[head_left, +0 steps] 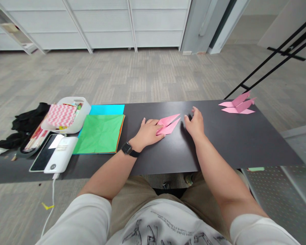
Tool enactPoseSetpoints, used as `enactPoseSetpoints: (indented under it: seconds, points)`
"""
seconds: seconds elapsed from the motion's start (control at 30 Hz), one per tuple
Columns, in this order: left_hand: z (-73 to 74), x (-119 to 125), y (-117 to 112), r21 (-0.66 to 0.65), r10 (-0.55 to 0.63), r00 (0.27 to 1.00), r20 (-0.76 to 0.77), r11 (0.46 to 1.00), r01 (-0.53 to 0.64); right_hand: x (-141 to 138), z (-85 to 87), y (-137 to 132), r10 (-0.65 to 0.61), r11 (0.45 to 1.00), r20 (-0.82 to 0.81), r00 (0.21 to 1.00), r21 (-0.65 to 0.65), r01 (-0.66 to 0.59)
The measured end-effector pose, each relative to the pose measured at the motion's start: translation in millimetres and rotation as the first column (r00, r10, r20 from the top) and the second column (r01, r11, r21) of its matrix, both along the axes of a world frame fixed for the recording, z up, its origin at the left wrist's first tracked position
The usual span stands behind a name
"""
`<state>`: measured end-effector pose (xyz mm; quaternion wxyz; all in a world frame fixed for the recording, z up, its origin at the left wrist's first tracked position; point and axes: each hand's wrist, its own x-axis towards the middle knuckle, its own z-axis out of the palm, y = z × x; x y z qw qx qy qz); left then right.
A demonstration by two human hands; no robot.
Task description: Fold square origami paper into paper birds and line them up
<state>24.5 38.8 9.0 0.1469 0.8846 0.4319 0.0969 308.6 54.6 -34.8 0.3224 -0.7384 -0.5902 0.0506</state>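
A folded piece of pink origami paper (170,126) lies on the dark table, its two narrow points directed to the right. Over its left end rests my left hand (150,132), thumb and fingers on the paper, hiding that part; a black watch is on the wrist. My right hand (195,124) is just right of the points, apart from the paper, with its fingers spread and nothing in them. Farther right stand pink folded paper figures (238,103), side by side near the table's far edge.
Left of my hands is a stack of coloured paper (99,134), green on top. Beyond it are a white basket (84,114) with a pink zigzag packet (61,115), a phone (42,156), a white power bank (61,154) with a cable, and black cloth (32,119).
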Motion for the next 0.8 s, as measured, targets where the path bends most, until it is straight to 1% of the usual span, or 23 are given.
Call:
enactPoseSetpoints:
  seconds: [0.07,0.13,0.2,0.27,0.33,0.4,0.53,0.7,0.8]
  points:
    - [-2.9,0.8,-1.7,0.017,-0.014,1.000,-0.015,1.000,0.014,-2.1,8.1,-5.0,0.081,0.996,-0.026,0.996,0.033,-0.080]
    - [-6.4,2.2,-2.8,0.026,-0.013,0.999,-0.033,1.000,0.013,-7.4,14.8,-11.1,0.221,0.975,-0.041,0.974,0.022,-0.221]
    - [-9.2,3.4,-2.9,0.027,-0.002,0.999,-0.044,1.000,0.003,-14.1,17.9,-16.4,0.380,0.925,-0.055,0.923,0.008,-0.380]
    - [-9.9,3.5,-1.7,0.020,0.011,0.999,-0.038,1.000,-0.010,-19.8,17.3,-19.6,0.472,0.881,-0.043,0.881,-0.024,-0.473]
    - [-7.6,1.9,0.6,0.008,0.014,1.000,-0.010,1.000,-0.014,-23.0,14.6,-20.5,0.480,0.875,-0.007,0.877,-0.066,-0.479]
    - [-3.4,-1.6,4.1,0.007,0.007,0.999,0.038,1.000,-0.008,-23.7,12.0,-20.2,0.447,0.892,0.028,0.894,-0.091,-0.443]
    - [3.2,-10.7,13.1,0.061,-0.025,0.989,0.144,0.998,0.017,-22.6,11.6,-20.0,0.425,0.902,0.038,0.904,-0.097,-0.420]
    - [2.3,-15.7,22.6,0.109,-0.135,0.964,0.229,0.988,0.112,-21.4,13.0,-19.7,0.422,0.904,0.044,0.906,-0.103,-0.416]
    - [1.2,-14.8,24.1,0.112,-0.144,0.950,0.277,0.987,0.116,-18.8,10.8,-18.1,0.402,0.913,0.069,0.913,-0.112,-0.393]
